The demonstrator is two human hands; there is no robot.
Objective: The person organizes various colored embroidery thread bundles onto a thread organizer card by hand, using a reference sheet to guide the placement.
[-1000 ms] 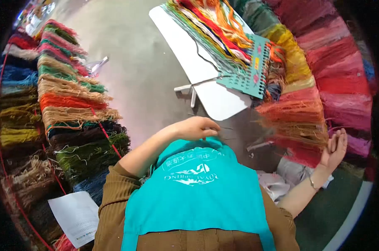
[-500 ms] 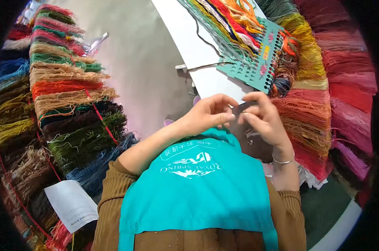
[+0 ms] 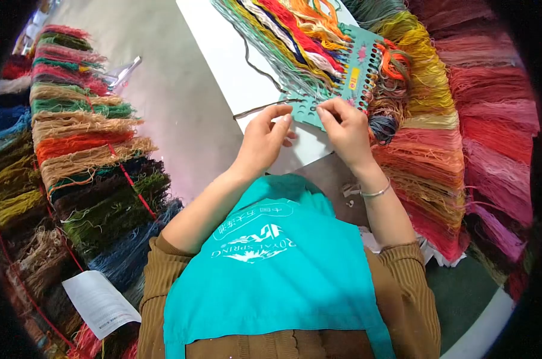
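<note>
Nearest to the camera was the person's own teal apron [image 3: 271, 275], worn over brown ribbed sleeves [image 3: 411, 287]. A thin bracelet [image 3: 375, 192] sat on the right wrist. Low to the left of the left arm, a white paper sheet [image 3: 100, 302] lay at the foot of the yarn.

Both hands were held up side by side, just apart, over the near end of a teal thread organizer card [image 3: 351, 81] that had rows of small holes. The left hand [image 3: 263, 140] had its fingers curled, and the thumb and forefinger pinched the end of a dark thread [image 3: 256, 109]. This thread ran out to the left of the hand. The right hand [image 3: 345, 128] also had its fingers bent together, and its fingertips touched the lower edge of the card; I could not tell if they gripped a thread there.

The card lay on a white board [image 3: 223, 54], which reached away from the hands on the grey table [image 3: 163, 102]. Many coloured threads [image 3: 289, 36] were tied through the holes of the card and spread over the board beyond the hands.

To the left of the left hand, bundles of green, tan, orange and blue yarn [image 3: 79, 149] were lying in a long row. To the right of the right hand there were bundles of red, pink and yellow yarn [image 3: 480, 119]. Far beyond the left row, a clear plastic bag [image 3: 122, 72] lay on the table.
</note>
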